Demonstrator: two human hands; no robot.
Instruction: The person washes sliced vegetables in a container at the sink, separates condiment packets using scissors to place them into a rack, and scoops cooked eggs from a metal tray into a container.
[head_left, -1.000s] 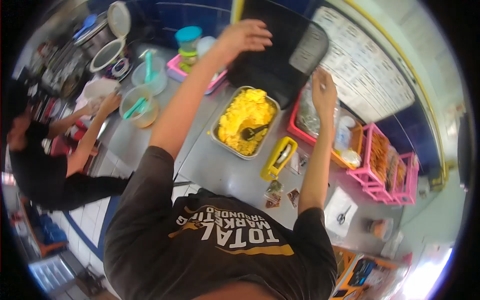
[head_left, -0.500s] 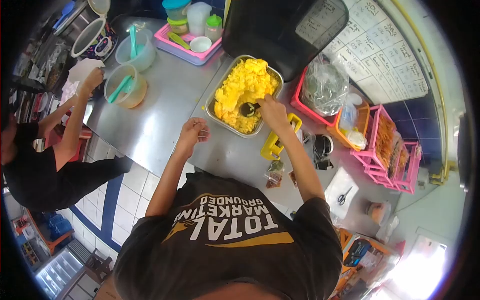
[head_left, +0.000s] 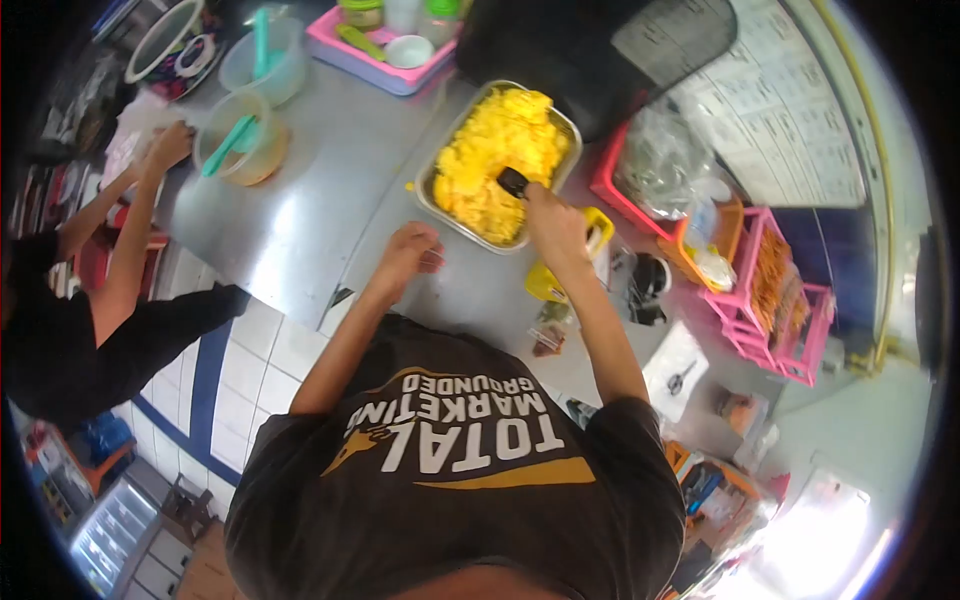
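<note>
A metal tray (head_left: 428,196) full of yellow food (head_left: 505,150) stands on the steel table. My right hand (head_left: 556,228) is closed on the handle of a black scoop (head_left: 513,182), whose head lies over the food near the middle of the tray. My left hand (head_left: 410,258) hovers to the left of the tray's near corner with its fingers curled; whether anything small is between them cannot be made out. A yellow tape dispenser (head_left: 545,283) is partly hidden behind my right hand and wrist.
Tubs with turquoise spoons (head_left: 240,140) and a pink basket (head_left: 340,45) stand to the left. Red (head_left: 612,185), orange (head_left: 735,240) and pink baskets (head_left: 745,300) line the right. Scissors (head_left: 682,376) lie on white paper. Another person (head_left: 60,340) works at far left.
Both hands came down from the black lid area. My right hand took hold of the scoop and has since raised its head from the hollow. My left hand moved slightly right, nearer the tray.
</note>
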